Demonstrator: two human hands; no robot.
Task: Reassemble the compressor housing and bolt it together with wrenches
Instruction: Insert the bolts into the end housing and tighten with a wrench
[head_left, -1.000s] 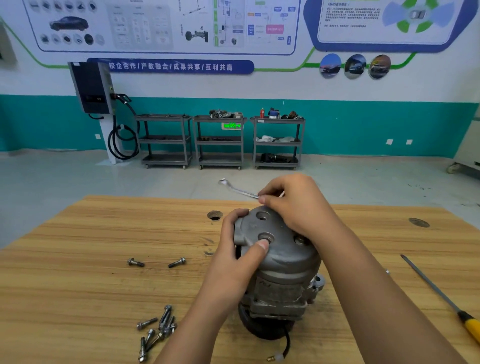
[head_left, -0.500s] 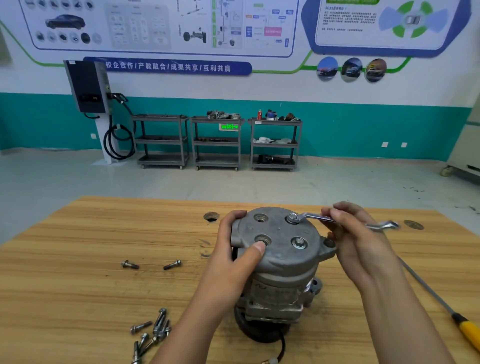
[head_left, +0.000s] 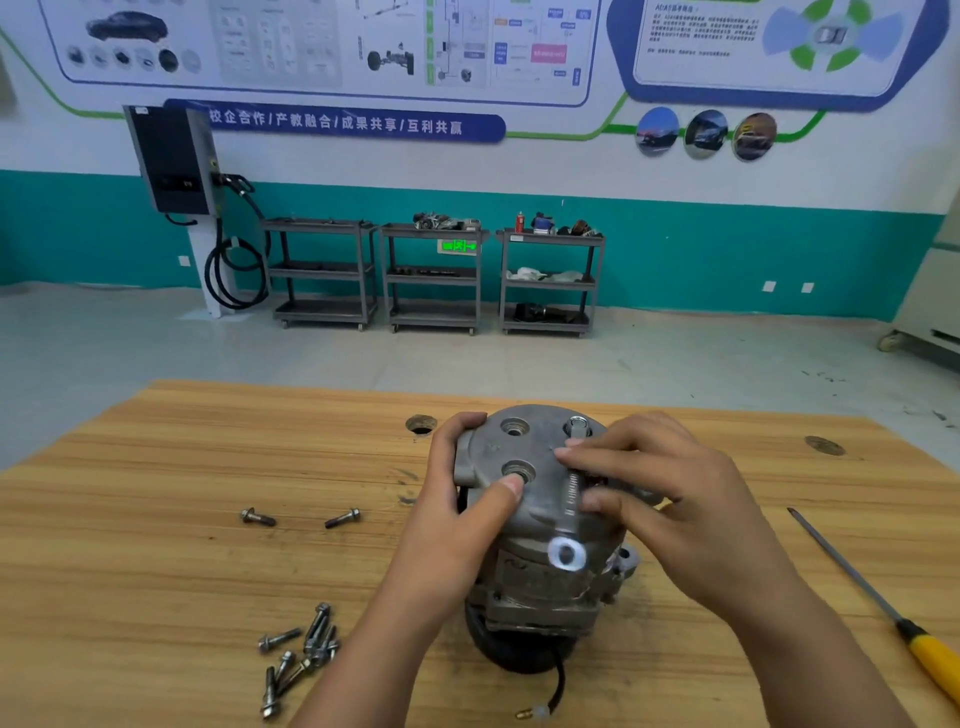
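Note:
A grey metal compressor housing (head_left: 540, 551) stands upright on the wooden table (head_left: 156, 545), its black pulley end down. My left hand (head_left: 467, 499) grips the housing's left side, thumb on a port hole in the top cover. My right hand (head_left: 665, 499) holds a silver wrench (head_left: 570, 499) across the cover. One end of the wrench sits on a bolt (head_left: 577, 427) at the cover's far rim. Its ring end (head_left: 567, 554) points toward me.
Two loose bolts (head_left: 298, 517) lie left of the housing, and a heap of several bolts (head_left: 298, 652) lies nearer me. A yellow-handled screwdriver (head_left: 883, 608) lies at the right. Two round holes (head_left: 420, 424) are in the table's far part. Shelving carts stand against the far wall.
My right hand has swung the wrench around the far bolt, from pointing right to pointing toward me. My left hand has kept its grip on the housing.

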